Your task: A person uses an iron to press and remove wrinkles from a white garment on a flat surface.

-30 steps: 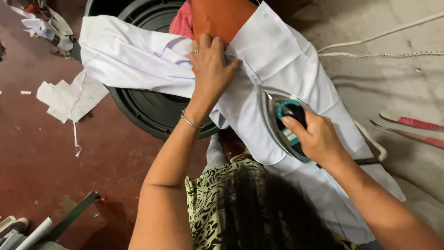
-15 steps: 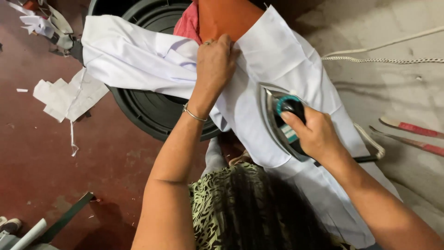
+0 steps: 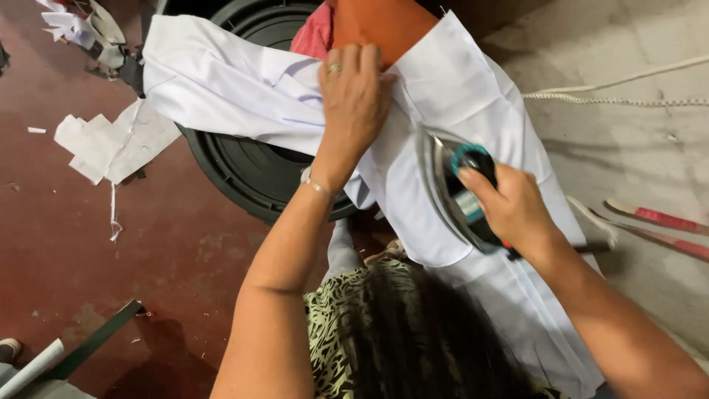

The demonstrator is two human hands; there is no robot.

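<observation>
A white shirt [image 3: 473, 96] lies spread over an orange padded board [image 3: 384, 26]. My left hand [image 3: 354, 96] rests palm down on the shirt near its upper edge, fingers flat and close together, a ring on one finger and a thin bracelet at the wrist. My right hand [image 3: 513, 210] grips the dark handle of a clothes iron [image 3: 447, 185] with a teal dial. The iron stands on the shirt just right of my left forearm. Part of the shirt hangs off to the left.
A black round tub [image 3: 244, 166] stands on the red floor under the hanging shirt. White fabric scraps [image 3: 111, 144] lie to its left. A grey surface [image 3: 642, 155] at the right carries a white cord [image 3: 613, 81] and red-handled tools [image 3: 665, 222].
My left hand has slid up the shirt toward the orange board. The iron and my right hand have stayed at nearly the same spot on the shirt.
</observation>
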